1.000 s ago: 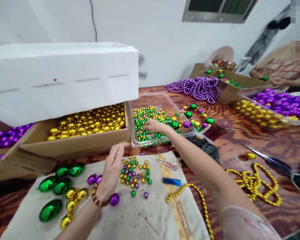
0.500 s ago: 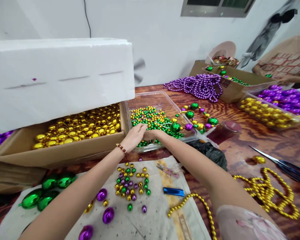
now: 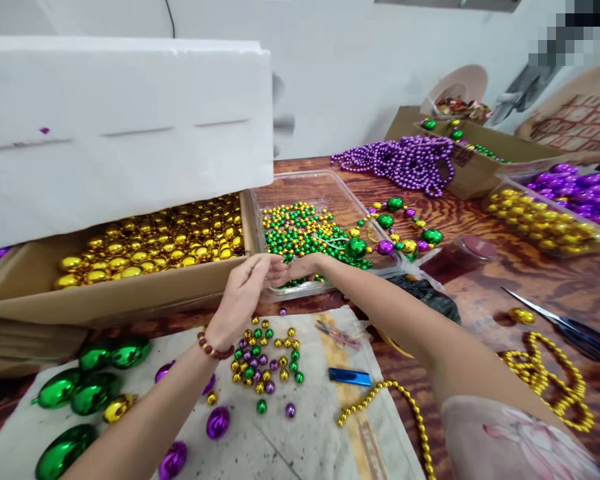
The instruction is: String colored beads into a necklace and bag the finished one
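Wooden table (image 3: 473, 300), left hand (image 3: 245, 287) and right hand (image 3: 303, 267) sat close together, at bead tray (image 3: 325, 190)'s seven o'clock, whether grasping anything was unclear.

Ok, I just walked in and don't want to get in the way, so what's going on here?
Someone's bare left hand and right hand are close together over the near edge of a clear tray of small gold and green beads; whether they hold any is hidden. Just in front, loose small beads sit on a pale cloth, near bigger green and purple ones. A carton of gold beads stands to the left. Another person is at the far right.
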`<state>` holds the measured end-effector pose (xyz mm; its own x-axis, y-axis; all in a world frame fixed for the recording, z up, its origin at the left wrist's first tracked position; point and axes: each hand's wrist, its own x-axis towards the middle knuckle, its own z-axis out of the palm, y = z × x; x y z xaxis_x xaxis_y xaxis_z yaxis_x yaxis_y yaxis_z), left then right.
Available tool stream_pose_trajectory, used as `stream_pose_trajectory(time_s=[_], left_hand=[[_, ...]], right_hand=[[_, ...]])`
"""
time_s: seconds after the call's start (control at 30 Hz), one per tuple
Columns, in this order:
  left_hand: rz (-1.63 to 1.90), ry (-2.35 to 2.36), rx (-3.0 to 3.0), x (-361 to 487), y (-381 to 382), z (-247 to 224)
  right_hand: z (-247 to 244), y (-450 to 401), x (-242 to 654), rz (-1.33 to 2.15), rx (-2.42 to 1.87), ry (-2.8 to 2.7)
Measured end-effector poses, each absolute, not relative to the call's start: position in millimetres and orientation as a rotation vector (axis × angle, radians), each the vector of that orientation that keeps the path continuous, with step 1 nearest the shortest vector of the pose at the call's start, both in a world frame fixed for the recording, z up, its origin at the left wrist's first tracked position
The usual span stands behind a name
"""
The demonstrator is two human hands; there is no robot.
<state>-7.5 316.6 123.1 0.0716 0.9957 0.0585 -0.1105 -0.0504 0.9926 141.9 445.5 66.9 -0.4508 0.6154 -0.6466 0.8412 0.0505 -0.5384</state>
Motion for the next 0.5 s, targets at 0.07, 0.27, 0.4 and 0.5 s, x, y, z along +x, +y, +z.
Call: stream_pose_trajectory(time_s=[0.07,0.27,0.4,0.5], left_hand=[[1.336,1.034,1.064,-11.4,296.7,121.3],[1.278,1.070,0.550,-6.1,243.6,78.9],[1.194,1.080,0.476,0.9,231.8,60.7],[1.142,1.063,0.504,2.2,230.9,61.7]], right_hand=[[68.5,446.4,141.2,-1.393,1.459,1.993],[66.9,446.8,142.3,-1.476,1.482,1.872],[66.3,445.8,143.8,-1.551,1.486,1.865],[66.1,446.1,144.9,-1.623,1.454,1.894]])
